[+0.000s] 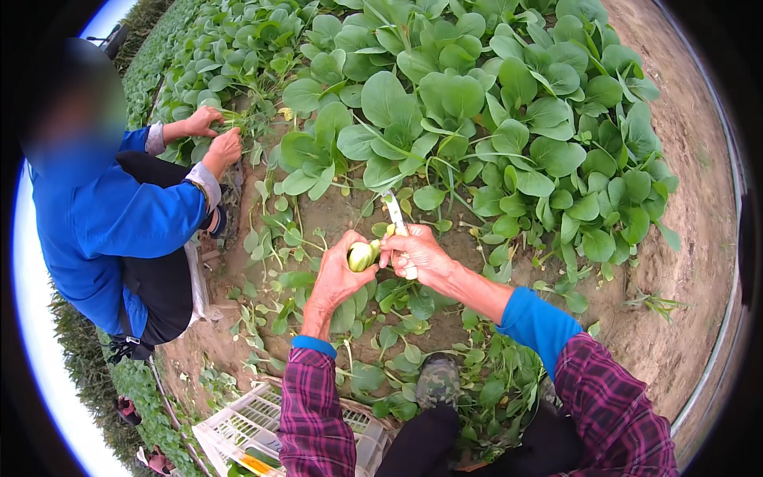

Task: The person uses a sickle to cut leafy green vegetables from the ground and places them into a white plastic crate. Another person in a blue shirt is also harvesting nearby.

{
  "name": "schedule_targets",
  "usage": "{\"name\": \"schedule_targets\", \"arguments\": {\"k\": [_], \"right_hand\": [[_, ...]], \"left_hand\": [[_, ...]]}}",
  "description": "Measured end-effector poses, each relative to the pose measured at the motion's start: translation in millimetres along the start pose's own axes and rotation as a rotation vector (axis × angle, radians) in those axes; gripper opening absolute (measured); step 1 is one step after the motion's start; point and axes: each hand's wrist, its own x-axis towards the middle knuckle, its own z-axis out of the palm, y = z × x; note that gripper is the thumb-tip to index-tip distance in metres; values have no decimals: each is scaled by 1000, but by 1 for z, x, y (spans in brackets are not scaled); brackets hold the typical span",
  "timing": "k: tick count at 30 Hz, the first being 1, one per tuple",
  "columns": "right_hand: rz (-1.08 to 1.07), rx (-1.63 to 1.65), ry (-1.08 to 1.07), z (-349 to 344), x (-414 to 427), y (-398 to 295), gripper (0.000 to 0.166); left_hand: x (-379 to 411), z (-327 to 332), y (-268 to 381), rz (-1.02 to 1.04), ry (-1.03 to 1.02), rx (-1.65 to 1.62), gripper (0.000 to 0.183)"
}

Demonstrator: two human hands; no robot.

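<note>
My left hand [331, 274] is closed around a bok choy [361, 256], with its pale green base turned up and its leaves hanging below the hand. My right hand [423, 253] grips a small knife with a white handle [411, 272]. Its blade [393, 208] points away from me, towards the plants. Fingertips of the right hand meet the side of the bok choy, apparently at an outer stalk; the exact contact is partly hidden by the fingers. Both hands are over soil strewn with loose leaves [366, 375].
Standing bok choy plants [447, 95] fill the bed ahead. On the left a co-worker in a blue jacket [131, 220] squats, both hands [220, 143] on plants. A white plastic crate [229, 420] holding some greens is by my left forearm. My camouflage shoe [438, 381] stands among leaves.
</note>
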Motion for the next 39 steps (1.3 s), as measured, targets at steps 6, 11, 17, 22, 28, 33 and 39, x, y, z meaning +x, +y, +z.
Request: {"name": "schedule_targets", "arguments": {"k": [6,11,17,22,28,33,39], "right_hand": [[54,30,-47,11,8,-2,12],[9,12,-109,29,18,6,15],[-89,-210,32,14,36,3,22],[-173,-285,163,29,64,-3,29],[-162,-238,212,23,112,3,27],[-118,-241,237,25,117,10,30],[-157,-147,218,31,115,17,25]], "left_hand": [[5,-15,-10,-177,-19,-294,34],[-9,-28,-24,-113,73,-284,27],[-7,-54,9,-96,345,-514,24],[30,-71,44,88,274,416,24],[109,-57,25,343,251,758,41],[128,-68,2,136,216,993,48],[126,-71,-19,42,257,928,39]]}}
